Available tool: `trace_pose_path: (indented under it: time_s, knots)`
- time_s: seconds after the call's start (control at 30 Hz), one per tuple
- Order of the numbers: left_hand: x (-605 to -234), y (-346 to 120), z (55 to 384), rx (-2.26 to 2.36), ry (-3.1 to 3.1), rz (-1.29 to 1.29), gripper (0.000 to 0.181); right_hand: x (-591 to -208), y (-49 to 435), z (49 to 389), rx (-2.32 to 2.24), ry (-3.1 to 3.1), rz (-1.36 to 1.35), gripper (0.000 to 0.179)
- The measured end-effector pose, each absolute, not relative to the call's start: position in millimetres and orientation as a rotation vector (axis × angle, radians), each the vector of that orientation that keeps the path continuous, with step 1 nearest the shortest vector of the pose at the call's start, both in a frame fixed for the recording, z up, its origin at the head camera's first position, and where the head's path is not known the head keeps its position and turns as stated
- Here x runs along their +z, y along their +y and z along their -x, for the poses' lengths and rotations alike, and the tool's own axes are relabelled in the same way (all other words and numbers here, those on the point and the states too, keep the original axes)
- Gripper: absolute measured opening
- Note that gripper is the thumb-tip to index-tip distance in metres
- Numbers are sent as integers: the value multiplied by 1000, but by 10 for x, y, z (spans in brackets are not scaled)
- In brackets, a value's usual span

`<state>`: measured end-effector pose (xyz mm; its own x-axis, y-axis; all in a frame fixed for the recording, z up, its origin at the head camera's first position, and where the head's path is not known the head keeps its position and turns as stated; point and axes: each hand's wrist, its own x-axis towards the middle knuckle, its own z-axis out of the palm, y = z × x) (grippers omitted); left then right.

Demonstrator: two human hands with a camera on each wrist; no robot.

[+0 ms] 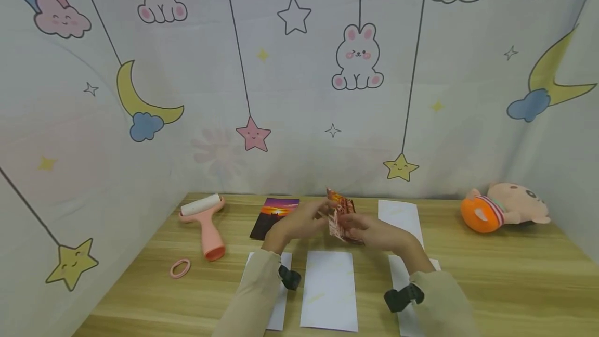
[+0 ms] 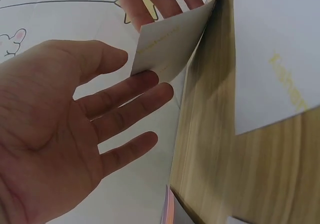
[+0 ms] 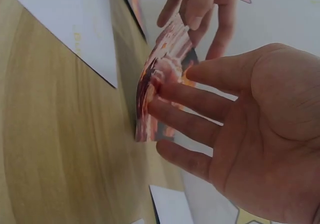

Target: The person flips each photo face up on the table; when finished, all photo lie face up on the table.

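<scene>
Between both hands stands a bent photo card (image 1: pixel 343 217), printed in orange, brown and pink. Its white back (image 2: pixel 167 42) with faint yellow lettering faces the left wrist camera. My left hand (image 1: pixel 306 220) holds the card at one edge, thumb and index fingertip at its corner in the left wrist view. From the other side, my right hand (image 1: pixel 374 230) holds it with thumb and fingers spread around the edge; the printed side (image 3: pixel 162 79) shows past its fingertips. A sunset photo card (image 1: pixel 281 207) lies face up left of the left hand.
White cards lie in front, one in the middle (image 1: pixel 329 290), others under the left forearm (image 1: pixel 278 306) and right forearm (image 1: pixel 400 274). Another white card (image 1: pixel 400 215) lies behind. A pink lint roller (image 1: pixel 208 228) and pink ring (image 1: pixel 180 268) are left; a plush doll (image 1: pixel 500 209) is right.
</scene>
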<state>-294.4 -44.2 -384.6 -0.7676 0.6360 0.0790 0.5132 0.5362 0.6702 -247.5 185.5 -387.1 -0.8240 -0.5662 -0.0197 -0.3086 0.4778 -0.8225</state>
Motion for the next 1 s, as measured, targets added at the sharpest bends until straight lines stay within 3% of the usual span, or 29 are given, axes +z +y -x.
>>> trace_pose_path:
  time_s: [1.0]
  knots:
    - [-3955,-523,2958,818,2712,-872,29,-3974,1772,2489,-1205,2530,634,47]
